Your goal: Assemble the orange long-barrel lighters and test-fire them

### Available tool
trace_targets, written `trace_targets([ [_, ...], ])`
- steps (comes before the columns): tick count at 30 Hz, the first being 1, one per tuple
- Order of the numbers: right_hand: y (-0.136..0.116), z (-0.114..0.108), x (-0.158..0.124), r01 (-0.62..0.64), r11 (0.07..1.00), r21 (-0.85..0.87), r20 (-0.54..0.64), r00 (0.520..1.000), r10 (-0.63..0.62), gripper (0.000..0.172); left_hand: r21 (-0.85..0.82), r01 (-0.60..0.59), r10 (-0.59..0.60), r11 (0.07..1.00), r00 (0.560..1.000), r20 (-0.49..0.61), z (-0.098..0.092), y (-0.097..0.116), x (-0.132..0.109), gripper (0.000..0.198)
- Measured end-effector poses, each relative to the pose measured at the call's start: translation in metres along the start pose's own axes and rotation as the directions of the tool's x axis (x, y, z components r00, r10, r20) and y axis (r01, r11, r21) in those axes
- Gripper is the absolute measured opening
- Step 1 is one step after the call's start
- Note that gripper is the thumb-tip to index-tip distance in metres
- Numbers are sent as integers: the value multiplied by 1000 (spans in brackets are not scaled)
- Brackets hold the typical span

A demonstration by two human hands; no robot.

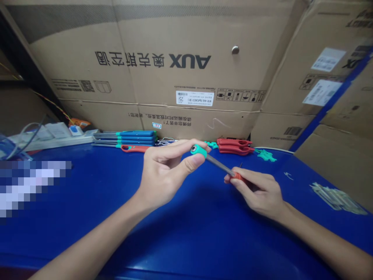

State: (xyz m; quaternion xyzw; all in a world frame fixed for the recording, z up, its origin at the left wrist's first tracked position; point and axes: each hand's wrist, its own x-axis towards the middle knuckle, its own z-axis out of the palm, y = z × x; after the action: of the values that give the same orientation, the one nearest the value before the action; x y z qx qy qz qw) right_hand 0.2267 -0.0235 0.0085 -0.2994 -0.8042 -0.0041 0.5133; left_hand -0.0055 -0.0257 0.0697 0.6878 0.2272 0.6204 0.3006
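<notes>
A long-necked lighter (219,165) is held in the air between both hands, slanting down to the right. Its thin metal tube ends in a green tip (199,151) with a round hole facing me. My left hand (167,171) pinches that green tip between thumb and fingers. The fingers of my right hand (259,190) are closed round the red end, of which only a small part shows. A thin dark piece sticks up by the right fingertips; I cannot make out what it is.
Stacked blue-handled lighters (135,138) and a red one (134,149) lie behind my left hand. Red handles (235,146) and small green parts (265,154) lie at the back. Metal tubes (338,198) are at right, a power strip (55,136) at left. Cardboard (163,31) walls the blue table (204,233).
</notes>
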Motion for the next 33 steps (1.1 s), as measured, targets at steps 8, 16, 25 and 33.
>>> trace_targets([
  [8,-1,-1,1,-15,1000,2,21,1000,15,12,-14,6,-6,1000,999,-34,-1,-1,0,14],
  [16,-4,5,-1,-6,999,-44,-34,999,4,11,-78,1,-14,997,986,-167,3,-4,-2,17],
  [25,-6,8,-1,36,996,-87,-83,996,-43,15,-53,58,-70,997,957,-281,7,-2,-1,16],
  [33,0,6,-4,-49,998,-36,-6,999,48,19,-152,23,-57,988,973,-224,6,-5,0,16],
])
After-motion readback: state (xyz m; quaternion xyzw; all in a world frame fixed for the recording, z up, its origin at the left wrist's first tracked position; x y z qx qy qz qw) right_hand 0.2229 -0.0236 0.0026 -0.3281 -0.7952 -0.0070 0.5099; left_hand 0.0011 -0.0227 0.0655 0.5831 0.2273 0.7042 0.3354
